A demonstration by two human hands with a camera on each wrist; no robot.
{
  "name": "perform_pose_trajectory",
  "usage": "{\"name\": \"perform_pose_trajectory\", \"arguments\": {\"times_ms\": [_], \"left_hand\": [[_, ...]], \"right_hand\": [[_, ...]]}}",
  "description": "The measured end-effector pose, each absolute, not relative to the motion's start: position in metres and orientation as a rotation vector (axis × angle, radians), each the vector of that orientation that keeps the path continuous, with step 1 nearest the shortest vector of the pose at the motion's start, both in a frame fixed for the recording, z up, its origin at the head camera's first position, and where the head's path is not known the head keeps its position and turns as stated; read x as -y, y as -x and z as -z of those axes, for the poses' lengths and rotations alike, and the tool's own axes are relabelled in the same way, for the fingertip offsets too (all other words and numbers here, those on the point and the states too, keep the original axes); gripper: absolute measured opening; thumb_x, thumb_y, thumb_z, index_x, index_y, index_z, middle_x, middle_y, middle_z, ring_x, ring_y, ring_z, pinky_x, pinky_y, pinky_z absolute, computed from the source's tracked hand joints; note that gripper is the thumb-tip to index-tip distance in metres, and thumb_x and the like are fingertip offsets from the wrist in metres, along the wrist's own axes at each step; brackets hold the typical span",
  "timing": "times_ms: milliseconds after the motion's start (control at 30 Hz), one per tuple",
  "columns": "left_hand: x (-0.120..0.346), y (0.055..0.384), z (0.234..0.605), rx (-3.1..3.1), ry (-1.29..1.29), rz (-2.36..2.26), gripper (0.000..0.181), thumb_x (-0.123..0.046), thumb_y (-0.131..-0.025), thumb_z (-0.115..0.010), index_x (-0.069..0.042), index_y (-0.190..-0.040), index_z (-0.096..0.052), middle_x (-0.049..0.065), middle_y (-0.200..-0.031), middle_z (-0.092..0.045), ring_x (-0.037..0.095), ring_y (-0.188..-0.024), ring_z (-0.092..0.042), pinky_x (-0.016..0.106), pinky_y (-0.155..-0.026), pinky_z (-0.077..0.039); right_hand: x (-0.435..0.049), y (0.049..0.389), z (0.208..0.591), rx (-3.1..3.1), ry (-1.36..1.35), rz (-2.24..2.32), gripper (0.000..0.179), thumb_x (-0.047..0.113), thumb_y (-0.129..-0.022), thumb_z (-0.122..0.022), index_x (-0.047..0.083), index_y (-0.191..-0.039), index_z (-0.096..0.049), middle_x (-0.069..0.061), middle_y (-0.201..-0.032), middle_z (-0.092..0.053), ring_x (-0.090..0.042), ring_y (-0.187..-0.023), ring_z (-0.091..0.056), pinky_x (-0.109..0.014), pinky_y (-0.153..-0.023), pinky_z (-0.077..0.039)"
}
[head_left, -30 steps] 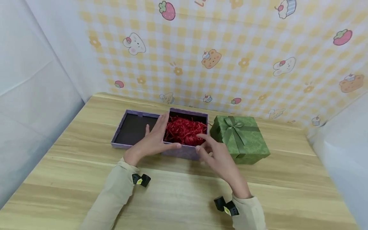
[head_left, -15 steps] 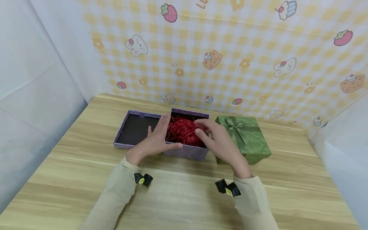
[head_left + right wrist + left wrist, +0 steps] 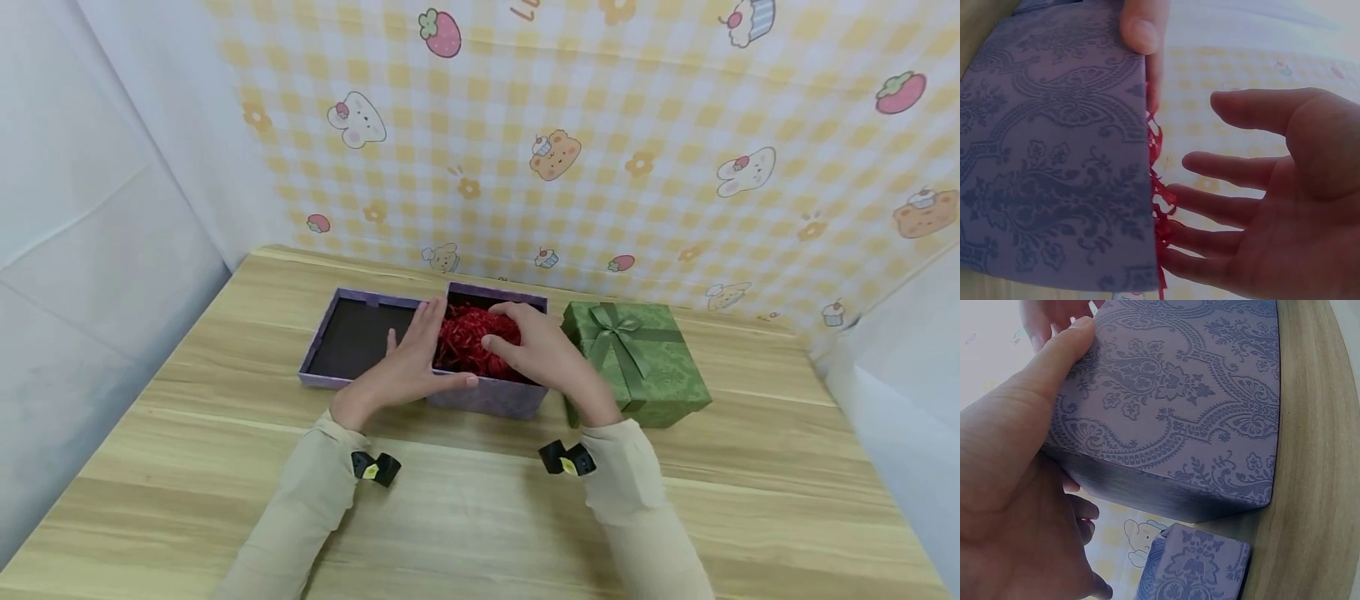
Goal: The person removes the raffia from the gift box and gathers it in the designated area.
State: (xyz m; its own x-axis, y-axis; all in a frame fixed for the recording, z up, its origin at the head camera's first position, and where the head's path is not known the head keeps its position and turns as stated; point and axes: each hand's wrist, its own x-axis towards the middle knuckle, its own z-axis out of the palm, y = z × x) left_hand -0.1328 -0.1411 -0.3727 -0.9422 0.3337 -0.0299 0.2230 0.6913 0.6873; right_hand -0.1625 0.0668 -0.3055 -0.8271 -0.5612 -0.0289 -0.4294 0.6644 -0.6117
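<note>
A yellow-and-white checked cloth (image 3: 491,192) printed with cakes, strawberries and animal heads hangs behind the far edge of the wood-grain table (image 3: 465,517). Near that edge, on the right-hand side, a green box (image 3: 667,367) stands closed. Just left of it, around the middle of the far edge, stands an open purple box (image 3: 487,398) with a raised pattern on its walls and a black inside. Beside it, towards the table's far left corner, a shallow purple lid (image 3: 348,337) lies with its black inside up. The left hand (image 3: 408,362) is spread wide at the purple box's near left corner, thumb on the front wall, fingers stretched along the left side, steadying contact without closing round it. The right hand (image 3: 543,346) is over the box's right half, thumb well apart from loosely spread fingers whose tips meet the red shredded paper (image 3: 467,337); it has hold of nothing. That paper fills much of the purple box. A ribbon bow (image 3: 617,329) sits on the green box's top.
</note>
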Motion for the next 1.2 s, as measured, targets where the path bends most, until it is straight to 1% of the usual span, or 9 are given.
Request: {"name": "perform_pose_trajectory", "arguments": {"times_ms": [167, 333, 500, 600, 700, 800, 900, 967, 1200], "left_hand": [[0.141, 0.132, 0.372, -2.747, -0.456, -1.078, 0.114, -0.066, -0.077, -0.06, -0.021, -0.147, 0.018, 0.0, -0.153, 0.017, 0.013, -0.136, 0.021, 0.069, -0.097, 0.006], [0.142, 0.132, 0.372, -2.747, -0.448, -1.079, 0.114, -0.066, -0.076, -0.06, -0.021, -0.148, 0.017, 0.0, -0.153, 0.016, 0.012, -0.136, 0.021, 0.068, -0.098, 0.006], [0.141, 0.133, 0.373, -2.752, -0.454, -1.083, 0.114, -0.065, -0.076, -0.061, -0.021, -0.148, 0.016, 0.001, -0.154, 0.014, 0.016, -0.138, 0.018, 0.068, -0.097, 0.005], [0.141, 0.134, 0.374, -2.747, -0.459, -1.09, 0.114, -0.065, -0.076, -0.061, -0.02, -0.148, 0.016, 0.002, -0.154, 0.014, 0.018, -0.138, 0.016, 0.068, -0.098, 0.005], [0.14, 0.134, 0.374, -2.739, -0.456, -1.104, 0.114, -0.064, -0.076, -0.062, -0.019, -0.148, 0.015, 0.001, -0.154, 0.013, 0.018, -0.139, 0.016, 0.068, -0.098, 0.004], [0.14, 0.134, 0.374, -2.731, -0.452, -1.114, 0.115, -0.063, -0.076, -0.062, -0.018, -0.148, 0.014, 0.001, -0.154, 0.013, 0.019, -0.139, 0.016, 0.068, -0.098, 0.004], [0.14, 0.134, 0.374, -2.724, -0.447, -1.125, 0.115, -0.063, -0.076, -0.063, -0.019, -0.148, 0.015, 0.001, -0.154, 0.014, 0.018, -0.139, 0.016, 0.068, -0.098, 0.004], [0.14, 0.134, 0.374, -2.721, -0.447, -1.13, 0.115, -0.063, -0.076, -0.063, -0.019, -0.148, 0.015, 0.0, -0.154, 0.014, 0.019, -0.139, 0.016, 0.068, -0.098, 0.004], [0.14, 0.135, 0.374, -2.713, -0.45, -1.144, 0.114, -0.061, -0.077, -0.064, -0.019, -0.149, 0.014, -0.002, -0.154, 0.014, 0.019, -0.139, 0.014, 0.068, -0.098, 0.004]], "right_hand": [[-0.061, 0.167, 0.31, -2.642, 0.765, 0.853, 0.057, 0.029, -0.093, -0.057, -0.001, -0.139, -0.039, -0.017, -0.138, -0.042, -0.031, -0.124, -0.042, -0.046, -0.097, -0.036], [-0.056, 0.172, 0.314, -2.639, 0.753, 0.782, 0.066, 0.027, -0.089, -0.063, -0.001, -0.141, -0.035, -0.018, -0.142, -0.036, -0.03, -0.127, -0.038, -0.045, -0.1, -0.034], [-0.053, 0.178, 0.319, -2.641, 0.71, 0.673, 0.075, 0.028, -0.084, -0.069, 0.0, -0.142, -0.032, -0.019, -0.144, -0.031, -0.032, -0.129, -0.034, -0.046, -0.101, -0.032], [-0.051, 0.181, 0.324, -2.631, 0.695, 0.609, 0.079, 0.031, -0.083, -0.07, 0.003, -0.144, -0.03, -0.02, -0.144, -0.032, -0.034, -0.129, -0.035, -0.048, -0.1, -0.033], [-0.049, 0.184, 0.33, -2.6, 0.724, 0.539, 0.082, 0.033, -0.082, -0.071, 0.008, -0.147, -0.027, -0.021, -0.145, -0.029, -0.037, -0.128, -0.034, -0.051, -0.098, -0.033], [-0.046, 0.184, 0.334, -2.579, 0.759, 0.481, 0.083, 0.035, -0.082, -0.07, 0.012, -0.148, -0.025, -0.022, -0.146, -0.027, -0.04, -0.129, -0.032, -0.055, -0.098, -0.032], [-0.042, 0.184, 0.334, -2.577, 0.751, 0.458, 0.084, 0.036, -0.082, -0.07, 0.014, -0.149, -0.025, -0.022, -0.147, -0.026, -0.041, -0.13, -0.03, -0.057, -0.098, -0.03], [-0.042, 0.185, 0.335, -2.578, 0.749, 0.448, 0.083, 0.037, -0.082, -0.07, 0.014, -0.148, -0.026, -0.021, -0.146, -0.027, -0.041, -0.129, -0.031, -0.058, -0.097, -0.031], [-0.04, 0.191, 0.338, -2.54, 0.734, 0.412, 0.082, 0.038, -0.081, -0.07, 0.016, -0.148, -0.027, -0.019, -0.147, -0.026, -0.041, -0.13, -0.03, -0.057, -0.098, -0.029]]}}
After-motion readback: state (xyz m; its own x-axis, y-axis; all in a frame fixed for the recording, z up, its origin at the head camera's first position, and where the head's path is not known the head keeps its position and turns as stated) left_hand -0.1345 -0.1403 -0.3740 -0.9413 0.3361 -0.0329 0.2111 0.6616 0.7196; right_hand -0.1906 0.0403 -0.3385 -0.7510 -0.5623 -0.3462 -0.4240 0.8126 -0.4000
